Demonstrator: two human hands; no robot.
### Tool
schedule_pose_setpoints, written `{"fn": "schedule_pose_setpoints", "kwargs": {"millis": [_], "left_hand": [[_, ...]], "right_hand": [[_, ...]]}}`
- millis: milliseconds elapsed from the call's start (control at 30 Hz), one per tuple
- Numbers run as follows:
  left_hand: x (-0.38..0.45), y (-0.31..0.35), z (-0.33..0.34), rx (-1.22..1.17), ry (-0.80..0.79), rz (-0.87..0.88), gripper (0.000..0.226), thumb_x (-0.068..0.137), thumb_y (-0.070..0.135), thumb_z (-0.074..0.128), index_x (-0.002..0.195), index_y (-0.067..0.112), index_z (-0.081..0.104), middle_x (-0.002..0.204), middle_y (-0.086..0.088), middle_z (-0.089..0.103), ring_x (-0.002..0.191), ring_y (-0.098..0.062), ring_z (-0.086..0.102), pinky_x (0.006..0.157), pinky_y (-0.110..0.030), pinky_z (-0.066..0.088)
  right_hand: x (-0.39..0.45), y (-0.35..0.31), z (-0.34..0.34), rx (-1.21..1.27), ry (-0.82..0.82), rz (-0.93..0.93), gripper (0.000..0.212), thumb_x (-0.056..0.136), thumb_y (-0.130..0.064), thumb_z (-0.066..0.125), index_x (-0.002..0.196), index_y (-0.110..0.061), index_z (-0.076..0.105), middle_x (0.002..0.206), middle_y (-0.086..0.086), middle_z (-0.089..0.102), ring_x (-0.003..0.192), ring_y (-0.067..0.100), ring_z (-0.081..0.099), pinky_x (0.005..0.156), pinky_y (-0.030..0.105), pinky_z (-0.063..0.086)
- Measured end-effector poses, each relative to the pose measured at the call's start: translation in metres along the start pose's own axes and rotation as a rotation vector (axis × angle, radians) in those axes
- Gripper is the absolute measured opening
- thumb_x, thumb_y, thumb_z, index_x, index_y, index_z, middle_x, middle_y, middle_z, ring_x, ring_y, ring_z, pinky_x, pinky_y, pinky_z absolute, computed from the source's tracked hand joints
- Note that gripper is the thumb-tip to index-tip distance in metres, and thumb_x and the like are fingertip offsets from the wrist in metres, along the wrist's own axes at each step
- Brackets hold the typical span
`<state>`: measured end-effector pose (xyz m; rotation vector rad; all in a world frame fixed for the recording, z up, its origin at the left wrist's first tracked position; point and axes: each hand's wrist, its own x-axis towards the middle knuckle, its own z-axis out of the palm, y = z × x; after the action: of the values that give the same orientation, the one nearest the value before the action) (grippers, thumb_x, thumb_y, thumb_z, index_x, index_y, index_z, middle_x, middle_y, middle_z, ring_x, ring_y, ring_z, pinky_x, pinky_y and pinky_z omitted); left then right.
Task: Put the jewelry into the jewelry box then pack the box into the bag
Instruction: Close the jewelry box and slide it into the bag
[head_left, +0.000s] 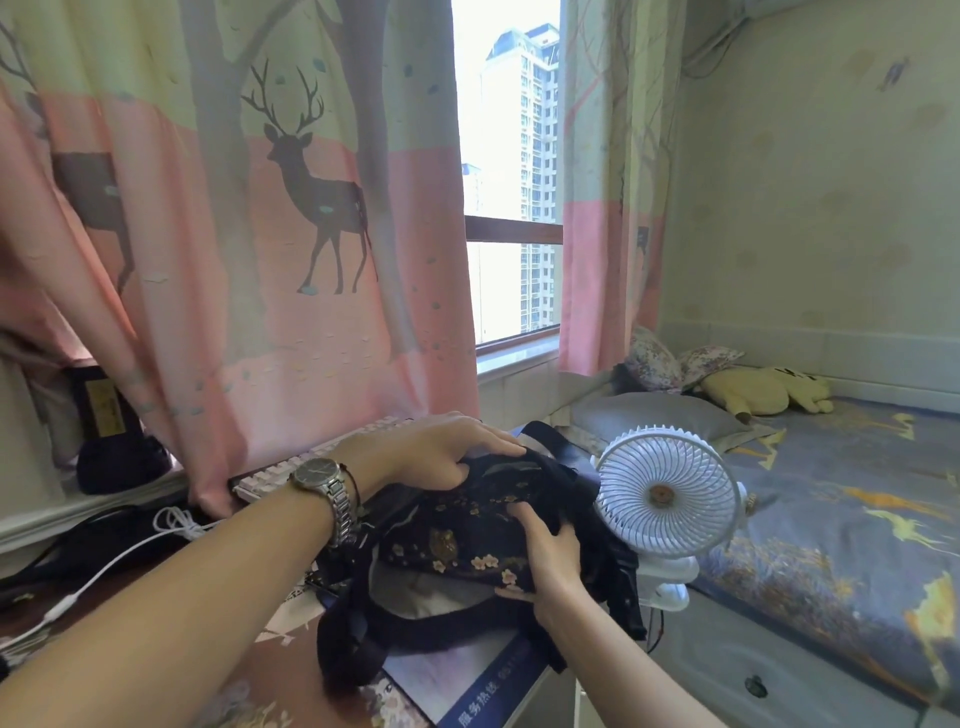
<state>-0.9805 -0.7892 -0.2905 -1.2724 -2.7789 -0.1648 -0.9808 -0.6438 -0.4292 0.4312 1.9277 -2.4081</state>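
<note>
A dark jewelry box (462, 535) with a flower pattern and a small metal clasp lies half inside a black bag (363, 639) on the desk. My left hand (441, 452), a watch on its wrist, grips the bag's far rim above the box. My right hand (545, 556) holds the box's right end together with the bag's edge. The bag's pale lining shows below the box. No loose jewelry is visible.
A white clip fan (667, 493) stands right beside the bag at the desk's edge. A white keyboard (291, 467) lies behind, against the pink deer curtain (260, 260). A white cable (130, 551) crosses the desk at left. A bed (831, 493) fills the right side.
</note>
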Motion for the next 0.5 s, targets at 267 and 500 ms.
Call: {"fn": "schedule_pose_setpoints", "kwargs": {"millis": [267, 500], "left_hand": [[-0.007, -0.006, 0.006, 0.098, 0.011, -0.031, 0.085, 0.073, 0.000, 0.041, 0.133, 0.060, 0.033, 0.132, 0.049, 0.034, 0.085, 0.012, 0.054, 0.056, -0.017, 0.040], [-0.004, 0.001, 0.012, 0.077, 0.049, -0.041, 0.072, 0.077, -0.009, 0.046, 0.136, 0.031, 0.049, 0.138, 0.029, 0.041, 0.073, 0.024, 0.047, 0.061, 0.001, 0.033]], "right_hand": [[0.011, 0.004, -0.009, -0.025, -0.048, -0.034, 0.089, 0.053, -0.057, 0.077, 0.125, -0.008, 0.056, 0.119, 0.006, 0.065, 0.109, 0.026, 0.060, 0.100, 0.047, 0.045], [-0.010, 0.023, -0.027, -0.612, -0.038, -0.570, 0.093, 0.063, -0.042, 0.079, 0.140, -0.026, 0.029, 0.133, 0.010, 0.038, 0.130, 0.025, 0.033, 0.111, 0.039, 0.033]]}}
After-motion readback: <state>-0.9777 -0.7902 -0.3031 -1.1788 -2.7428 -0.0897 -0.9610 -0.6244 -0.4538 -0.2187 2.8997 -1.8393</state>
